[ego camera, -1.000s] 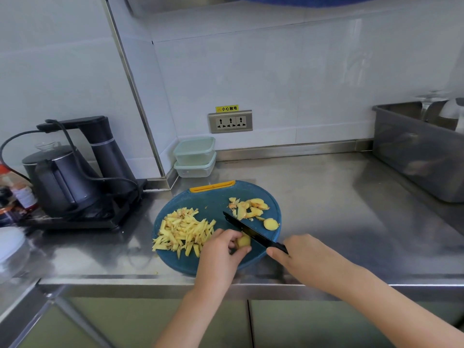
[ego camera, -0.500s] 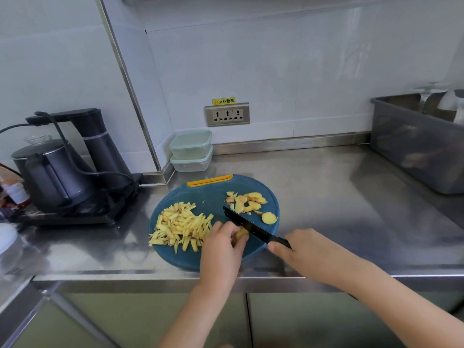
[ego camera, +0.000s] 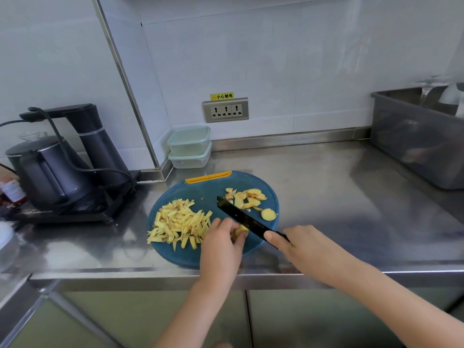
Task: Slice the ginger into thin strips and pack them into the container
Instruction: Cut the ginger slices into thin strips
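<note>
A round blue cutting board [ego camera: 200,187] lies at the counter's front edge. A pile of yellow ginger strips [ego camera: 179,223] covers its left half. Ginger slices and peel scraps [ego camera: 247,200] lie at its far right. My left hand [ego camera: 221,247] pinches a small ginger piece [ego camera: 241,231] against the board. My right hand [ego camera: 306,247] grips the handle of a black knife [ego camera: 241,217], whose blade rests across the ginger piece beside my left fingers. Two stacked clear containers [ego camera: 189,146] with pale green lids stand against the back wall behind the board.
A black electric kettle set [ego camera: 62,167] with cables sits on the left. A grey tub [ego camera: 419,136] holding dishes stands at the right. A wall socket [ego camera: 226,110] is above the containers. The steel counter [ego camera: 339,197] stretches right of the board.
The camera view has shifted slightly. The knife blade has risen and come down again across the ginger piece; both hands stay in almost the same place.
</note>
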Motion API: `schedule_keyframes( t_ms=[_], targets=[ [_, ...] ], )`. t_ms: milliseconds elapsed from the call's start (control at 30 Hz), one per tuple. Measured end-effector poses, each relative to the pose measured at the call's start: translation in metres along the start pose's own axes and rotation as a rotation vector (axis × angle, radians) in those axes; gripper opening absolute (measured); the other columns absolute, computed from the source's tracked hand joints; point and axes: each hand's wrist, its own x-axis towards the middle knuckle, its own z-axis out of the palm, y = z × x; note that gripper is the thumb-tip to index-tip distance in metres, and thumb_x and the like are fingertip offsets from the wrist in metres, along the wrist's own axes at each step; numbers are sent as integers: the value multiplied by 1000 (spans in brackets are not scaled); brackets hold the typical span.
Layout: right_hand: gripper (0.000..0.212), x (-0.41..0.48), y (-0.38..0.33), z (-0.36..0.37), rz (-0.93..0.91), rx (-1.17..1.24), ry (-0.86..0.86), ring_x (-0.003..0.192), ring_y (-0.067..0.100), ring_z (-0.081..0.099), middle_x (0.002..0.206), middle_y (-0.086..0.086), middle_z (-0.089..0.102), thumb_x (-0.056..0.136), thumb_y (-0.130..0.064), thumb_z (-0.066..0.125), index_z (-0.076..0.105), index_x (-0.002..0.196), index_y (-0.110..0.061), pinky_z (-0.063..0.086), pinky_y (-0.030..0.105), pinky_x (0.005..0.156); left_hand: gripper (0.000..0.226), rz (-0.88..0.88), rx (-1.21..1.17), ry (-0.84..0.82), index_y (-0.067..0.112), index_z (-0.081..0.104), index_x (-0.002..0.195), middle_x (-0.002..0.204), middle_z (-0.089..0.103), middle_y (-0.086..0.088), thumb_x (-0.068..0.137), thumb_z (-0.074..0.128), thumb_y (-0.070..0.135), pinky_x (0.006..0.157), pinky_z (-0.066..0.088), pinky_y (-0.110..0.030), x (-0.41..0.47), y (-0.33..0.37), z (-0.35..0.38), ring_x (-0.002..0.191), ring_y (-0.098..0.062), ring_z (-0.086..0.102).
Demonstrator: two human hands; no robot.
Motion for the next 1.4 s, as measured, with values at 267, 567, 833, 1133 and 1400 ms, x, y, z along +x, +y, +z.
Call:
schedule_keyframes(
  t_ms=[267,567,833,1133,1400],
  targets=[
    [51,1,-3,1,3,-70,-42,44,12,36,56,-5,40,96,-57,28,42,67,-18,32,21,42,8,-5,1,-21,18,65,82,73,43,17,83,72,21,58,34,-11,0,0,-2,68,-1,46],
    [50,29,-18,6,-68,-208,-54,55,10,43,69,0,50,99,-53,25,46,74,-16,33,18,47,8,-4,-26,-61,18,67,81,72,45,18,80,75,19,61,38,-8,4,-5,-4,65,3,47],
    [43,30,-1,-1,116,224,-158,36,8,41,53,0,44,101,-49,30,42,68,-23,39,22,44,6,-18,-76,-31,18,70,81,74,53,14,82,71,12,62,43,-12,2,-5,-5,66,-3,54],
    [52,18,1,2,49,186,-62,38,6,40,57,-2,46,96,-54,34,50,70,-13,34,18,43,9,-39,-102,-19,19,67,77,74,55,12,82,72,14,62,47,-18,1,-1,-5,67,-5,56],
    [51,14,-6,3,-9,86,-47,47,9,39,58,-3,45,99,-50,32,55,78,-10,33,17,44,10,-23,-84,-17,17,65,76,70,49,13,84,70,13,58,39,-11,1,1,-7,62,-4,51]
  ],
)
